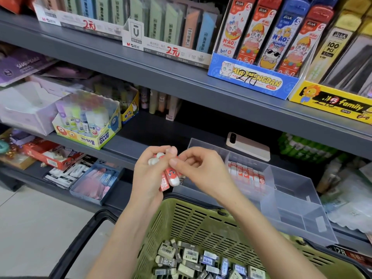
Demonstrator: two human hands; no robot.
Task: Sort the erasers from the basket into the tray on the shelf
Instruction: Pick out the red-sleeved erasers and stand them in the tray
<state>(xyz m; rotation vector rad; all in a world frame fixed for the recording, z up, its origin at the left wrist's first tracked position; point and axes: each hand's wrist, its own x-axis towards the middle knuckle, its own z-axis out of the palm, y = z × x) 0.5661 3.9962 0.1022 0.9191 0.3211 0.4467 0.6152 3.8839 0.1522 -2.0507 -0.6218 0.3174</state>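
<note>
1. Loose erasers [191, 256] are left in the basket [181, 218].
2. Red erasers [170, 177], held roughly upright, are gripped by the left hand [148, 172] and pinched by the right hand [201, 168].
3. The tray [291, 190] is set rightward, nearer the right hand.

Leftmost white display box [60, 19]: printed "M&G", handwritten red "2元". Second white display box [161, 50]: a "U" logo, "M&G", red "2元", and "2B/0.5mm" along the front. Blue display box [253, 81]: "MIAOMENGDAN" and "36PCS", overwritten in black with "2元". The tall packs [229, 37] standing in it read "MIAO MENGDAN"; one adds "bo!". Yellow display box [330, 99]: "family". A clear pack [332, 49] above it: "100 PCS". Glue box [104, 137]: "POWER GLUE". The erasers [190, 254] in the basket [193, 218] carry barcodes; their print is too small to read.
</note>
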